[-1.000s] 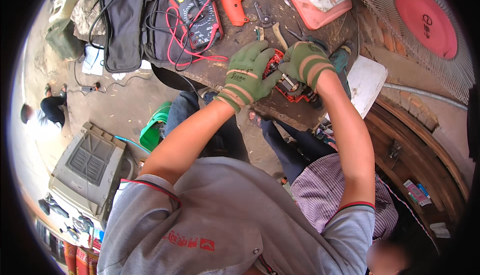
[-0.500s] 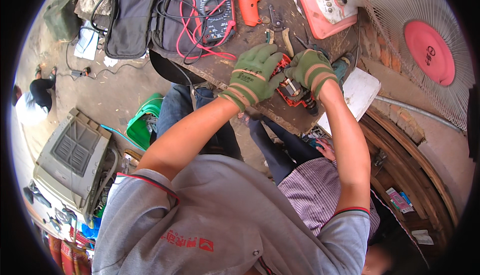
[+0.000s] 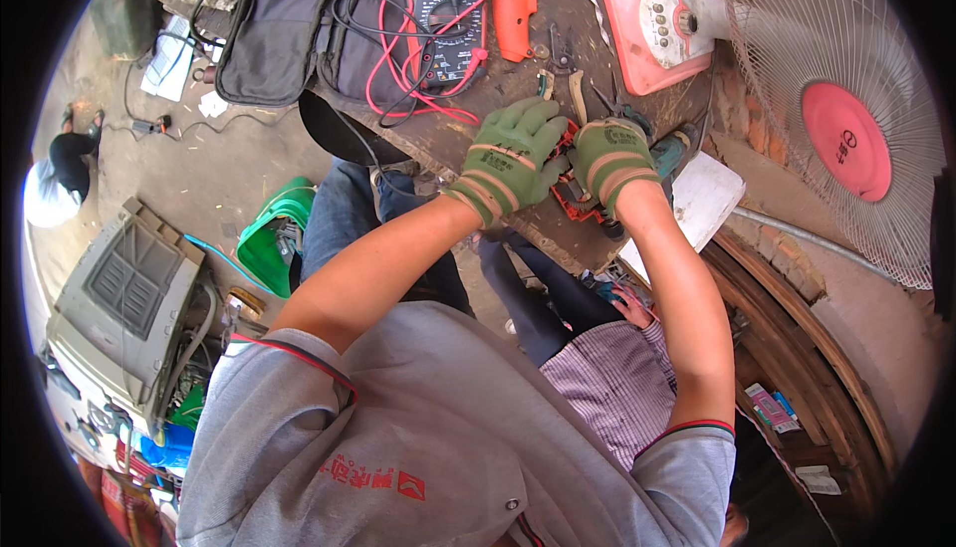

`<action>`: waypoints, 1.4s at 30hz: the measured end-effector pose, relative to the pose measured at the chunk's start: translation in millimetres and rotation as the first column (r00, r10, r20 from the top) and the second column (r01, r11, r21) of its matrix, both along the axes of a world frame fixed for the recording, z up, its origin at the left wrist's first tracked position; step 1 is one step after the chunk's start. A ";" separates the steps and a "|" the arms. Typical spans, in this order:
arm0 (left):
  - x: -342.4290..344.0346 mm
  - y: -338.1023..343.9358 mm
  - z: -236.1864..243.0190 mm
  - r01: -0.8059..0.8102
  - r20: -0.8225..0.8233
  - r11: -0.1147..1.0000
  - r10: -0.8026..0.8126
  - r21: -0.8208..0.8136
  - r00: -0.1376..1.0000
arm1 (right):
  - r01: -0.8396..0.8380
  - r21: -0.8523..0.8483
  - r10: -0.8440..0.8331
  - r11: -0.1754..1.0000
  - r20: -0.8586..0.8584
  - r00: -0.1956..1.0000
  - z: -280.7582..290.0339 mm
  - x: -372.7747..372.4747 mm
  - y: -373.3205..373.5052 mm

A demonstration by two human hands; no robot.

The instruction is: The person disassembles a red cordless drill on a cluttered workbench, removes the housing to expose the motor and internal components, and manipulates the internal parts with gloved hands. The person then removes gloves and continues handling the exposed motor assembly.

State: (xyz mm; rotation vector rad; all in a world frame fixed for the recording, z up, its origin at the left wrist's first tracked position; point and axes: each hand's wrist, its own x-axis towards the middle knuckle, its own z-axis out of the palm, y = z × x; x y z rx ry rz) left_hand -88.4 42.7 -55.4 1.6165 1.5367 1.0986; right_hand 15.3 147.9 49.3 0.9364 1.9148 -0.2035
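Grey shirt (image 3: 428, 408): worn by the person; seen at the bottom;
Left hand (image 3: 513, 154): covered by a green glove; fingers kept side by side, thumb put by the orange tool shell (image 3: 578, 201); what is pinched cannot be told;
Right hand (image 3: 612, 154): covered in green too; fingers bent down over the shell; fingertips hidden, so the grip cannot be told;
Shell's place: on the near edge of the brown table (image 3: 506, 79), between and under both hands; partly hidden by them;
Pliers (image 3: 562, 47): laid just past the hands;
Meter (image 3: 445, 44): placed to the left, by an opened black bag (image 3: 279, 29);
Orange drill (image 3: 516, 9): laid just right of the meter;
Pink-and-white fan (image 3: 846, 142): seen far to the right;
Green bin (image 3: 261, 251): set down on the floor (image 3: 229, 154) at left
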 end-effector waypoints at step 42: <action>0.0 -1.8 -4.2 -0.066 0.178 0.997 0.060 0.026 0.982 | 0.526 0.120 -0.433 0.842 -0.433 0.791 -17.4 39.4 -20.2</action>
